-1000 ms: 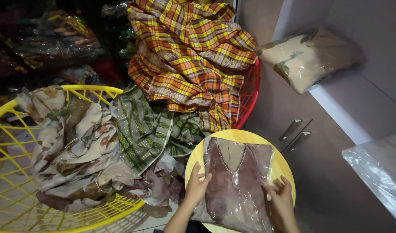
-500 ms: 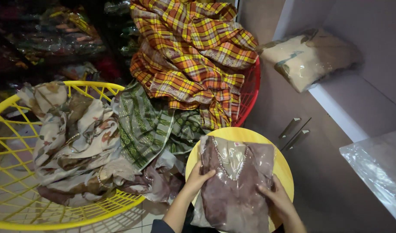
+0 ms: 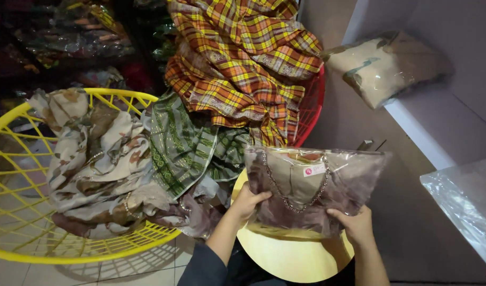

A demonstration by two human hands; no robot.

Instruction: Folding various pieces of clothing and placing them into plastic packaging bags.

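Above a round yellow stool top (image 3: 285, 259), low in the middle of the view, a garment sealed in a clear plastic bag (image 3: 312, 188) is held up by both hands. The left hand (image 3: 248, 204) is closed on the bag's lower left edge, thumb on the near face and fingers tucked behind; the right hand (image 3: 354, 225) is closed on the lower right edge in the same manner. Each grip is thus pinched on the plastic rather than spread. The long axis of the packet is laid across the view, from left to right, with the right end slightly lower than the left. Its flat front is turned towards the camera, and the neckline of the folded brownish-mauve garment, trimmed with a beaded chain, is pointed upward, away from the person. A small pale label is seen near the top edge.

To the left, a yellow plastic laundry basket (image 3: 20, 233) is stood on the tiled floor, with a beige and brown patterned cloth (image 3: 89, 159) draped over its rim. A green patterned cloth (image 3: 182, 143) is lain just beside it, and an orange and yellow checked cloth (image 3: 243, 63) is heaped in a red basket (image 3: 313, 106) behind. On a pale ledge to the right, another bagged garment (image 3: 386, 66) is seen, well apart from the hands.
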